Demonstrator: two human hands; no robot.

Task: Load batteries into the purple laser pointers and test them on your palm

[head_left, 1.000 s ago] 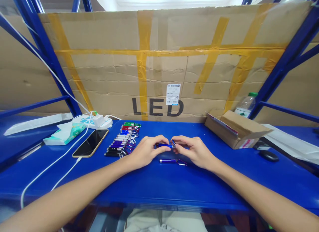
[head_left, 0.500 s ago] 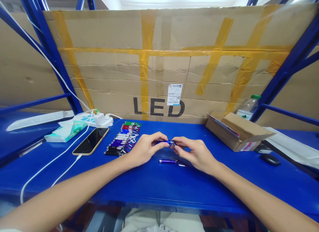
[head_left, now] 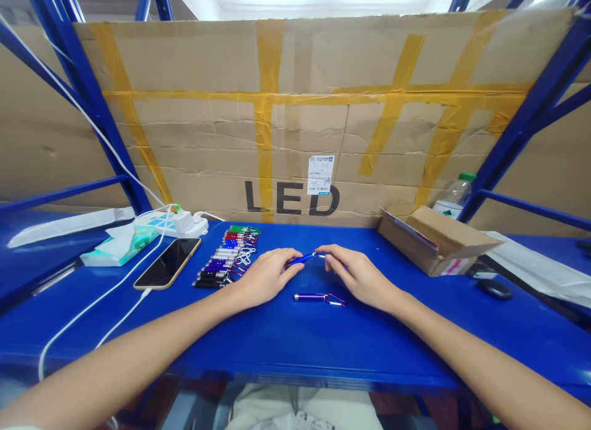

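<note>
My left hand [head_left: 264,275] pinches a small blue keychain flashlight [head_left: 300,258] by its body, just above the blue table [head_left: 295,337]. My right hand [head_left: 357,275] grips the same flashlight at its right end with fingertips pressed together. A purple keychain flashlight [head_left: 317,298] with its clip lies on the table just in front of both hands. To the left of my left hand, several small flashlights in mixed colours lie in a tidy row [head_left: 227,257].
A phone [head_left: 168,263] on a white cable lies at the left, with a tissue pack [head_left: 120,246] and power strip [head_left: 173,223] behind it. An open cardboard box [head_left: 434,239], a bottle [head_left: 453,197] and a black mouse [head_left: 494,288] are at the right. A taped cardboard wall marked LED [head_left: 295,122] stands behind.
Both hands shifted slightly away from me with the blue flashlight, which now tilts up to the right. The purple flashlight on the table has not moved.
</note>
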